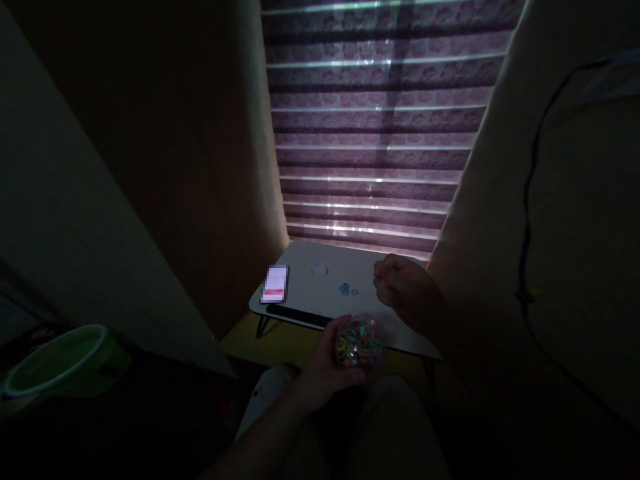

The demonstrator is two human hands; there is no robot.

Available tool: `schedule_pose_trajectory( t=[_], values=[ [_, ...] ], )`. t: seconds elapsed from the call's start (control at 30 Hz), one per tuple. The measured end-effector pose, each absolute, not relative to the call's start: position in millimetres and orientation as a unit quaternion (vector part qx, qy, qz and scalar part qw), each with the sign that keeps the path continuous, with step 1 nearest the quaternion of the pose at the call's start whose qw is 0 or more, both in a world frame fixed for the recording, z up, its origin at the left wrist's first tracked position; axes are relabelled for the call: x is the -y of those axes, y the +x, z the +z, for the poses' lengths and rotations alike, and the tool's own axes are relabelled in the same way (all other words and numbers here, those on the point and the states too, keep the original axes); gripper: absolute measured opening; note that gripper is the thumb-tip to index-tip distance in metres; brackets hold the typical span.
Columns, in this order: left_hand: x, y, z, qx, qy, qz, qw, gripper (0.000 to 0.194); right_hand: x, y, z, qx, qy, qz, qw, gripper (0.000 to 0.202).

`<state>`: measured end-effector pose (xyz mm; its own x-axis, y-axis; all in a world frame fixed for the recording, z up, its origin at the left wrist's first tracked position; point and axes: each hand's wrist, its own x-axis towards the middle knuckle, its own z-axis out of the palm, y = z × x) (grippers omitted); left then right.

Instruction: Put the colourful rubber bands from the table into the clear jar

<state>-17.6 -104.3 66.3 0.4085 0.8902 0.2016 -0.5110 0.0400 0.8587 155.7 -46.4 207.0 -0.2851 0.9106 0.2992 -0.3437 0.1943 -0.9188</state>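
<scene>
My left hand [327,367] is wrapped round a clear container [359,343] filled with colourful bands, held at the front edge of a small white folding table [305,293]. Over the table's right side, my right hand [395,283] is closed, its fingers pressed together; whatever they hold, if anything, is too small and dark to tell. Between the hands and farther back, a few blue bands [345,289] lie on the tabletop with a single loose band [355,292] beside them. A small whitish item [319,269] lies behind them.
A phone [275,284] with a lit screen lies at the table's left end. On the floor at the left stands a green tub [60,363]. A curtained window [370,133] is behind the table, and a dark cable [526,233] hangs on the right wall.
</scene>
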Motion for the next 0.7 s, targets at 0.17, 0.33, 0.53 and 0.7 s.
schedule_pose_trajectory(
  t=[0.17, 0.33, 0.53, 0.7],
  values=[
    [104, -19, 68, -0.206, 0.479, 0.505, 0.688, 0.092, 44, 161, 209, 0.571, -0.258, 0.554, 0.547, 0.025],
    [104, -21, 71, -0.209, 0.486, 0.506, 0.682, 0.092, 53, 164, 217, 0.676, -0.302, 0.429, 0.517, 0.014],
    [106, -22, 80, -0.209, 0.49, 0.505, 0.679, 0.089, 61, 168, 219, 0.843, -0.265, 0.264, 0.387, 0.006],
    [105, -22, 80, -0.197, 0.494, 0.509, 0.676, 0.089, 52, 173, 209, 0.901, -0.2, 0.23, 0.309, 0.012]
  ],
)
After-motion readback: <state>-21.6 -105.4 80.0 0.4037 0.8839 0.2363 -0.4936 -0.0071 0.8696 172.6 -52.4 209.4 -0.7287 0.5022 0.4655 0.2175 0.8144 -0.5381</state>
